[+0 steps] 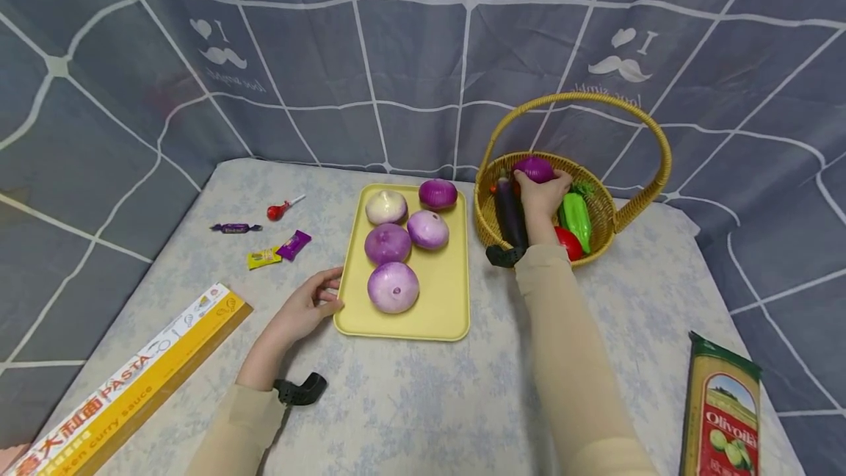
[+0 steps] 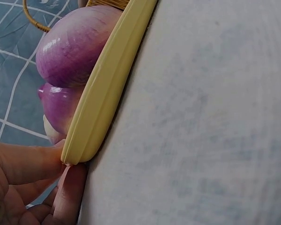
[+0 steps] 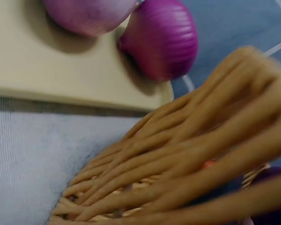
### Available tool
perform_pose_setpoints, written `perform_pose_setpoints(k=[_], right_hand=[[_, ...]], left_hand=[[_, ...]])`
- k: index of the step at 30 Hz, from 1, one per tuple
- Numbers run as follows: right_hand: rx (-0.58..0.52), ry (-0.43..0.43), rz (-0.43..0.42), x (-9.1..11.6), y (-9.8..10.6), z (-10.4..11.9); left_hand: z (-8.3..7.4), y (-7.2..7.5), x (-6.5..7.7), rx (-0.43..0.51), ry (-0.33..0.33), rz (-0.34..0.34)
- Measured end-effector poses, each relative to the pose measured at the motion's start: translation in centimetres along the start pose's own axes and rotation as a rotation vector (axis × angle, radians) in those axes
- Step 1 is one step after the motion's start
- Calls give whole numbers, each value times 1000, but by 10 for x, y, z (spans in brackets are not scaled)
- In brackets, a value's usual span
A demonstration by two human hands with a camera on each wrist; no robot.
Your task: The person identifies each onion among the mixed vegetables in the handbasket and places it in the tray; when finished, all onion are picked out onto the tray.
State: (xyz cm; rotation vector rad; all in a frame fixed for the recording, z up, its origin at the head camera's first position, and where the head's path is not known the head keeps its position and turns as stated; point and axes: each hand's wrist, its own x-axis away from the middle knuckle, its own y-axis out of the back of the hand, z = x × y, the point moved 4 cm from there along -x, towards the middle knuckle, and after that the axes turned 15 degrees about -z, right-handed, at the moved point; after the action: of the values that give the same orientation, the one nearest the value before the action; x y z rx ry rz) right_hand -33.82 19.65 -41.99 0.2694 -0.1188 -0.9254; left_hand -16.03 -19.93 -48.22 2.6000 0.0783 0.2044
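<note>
My left hand [image 1: 305,307] pinches the left edge of a yellow tray [image 1: 439,303]; in the left wrist view the thumb [image 2: 33,161] lies at the rim with fingers under it. Several onions sit on the tray: a whitish one [image 1: 386,207], a dark purple one [image 1: 438,195] and paler purple ones, such as the front one [image 1: 393,287]. To the right, my right hand [image 1: 545,200] reaches into a wicker basket [image 1: 485,222] and grips a purple onion [image 1: 534,168]. An eggplant [image 1: 507,210], a green pepper [image 1: 576,222] and a red tomato-like vegetable [image 1: 568,243] lie around that hand.
The basket's tall handle [image 1: 581,97] arches above the right hand. A lollipop [image 1: 277,211] and wrapped candies [image 1: 294,244] lie left of the tray. A pasta box [image 1: 142,380] is at front left, an Olivoilà pack [image 1: 722,410] at front right. A curtain hangs behind.
</note>
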Motion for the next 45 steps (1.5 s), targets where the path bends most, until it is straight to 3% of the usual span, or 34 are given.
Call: perform_pose_setpoints(k=[6,11,19,26,34,39,45], right_hand=[[-46,-18,5,11,12,10],[-69,21,59,27,29,18],[-83,69,249,66,61,19],[-32,107,481,115,77,7],[11,138,708,159,73,-24],[76,179,738,167,65,-39],[80,210,757,169,59,-46]], left_hand=[[-1,1,-2,-17,-5,0],[-4,1,-2,-13,-19,11],[-5,2,-1,-1,-18,15],[-2,3,-2,10,-35,17],[-2,0,-2,21,-49,23],[-2,0,-3,10,-45,25],[-2,1,-3,1,-38,28]])
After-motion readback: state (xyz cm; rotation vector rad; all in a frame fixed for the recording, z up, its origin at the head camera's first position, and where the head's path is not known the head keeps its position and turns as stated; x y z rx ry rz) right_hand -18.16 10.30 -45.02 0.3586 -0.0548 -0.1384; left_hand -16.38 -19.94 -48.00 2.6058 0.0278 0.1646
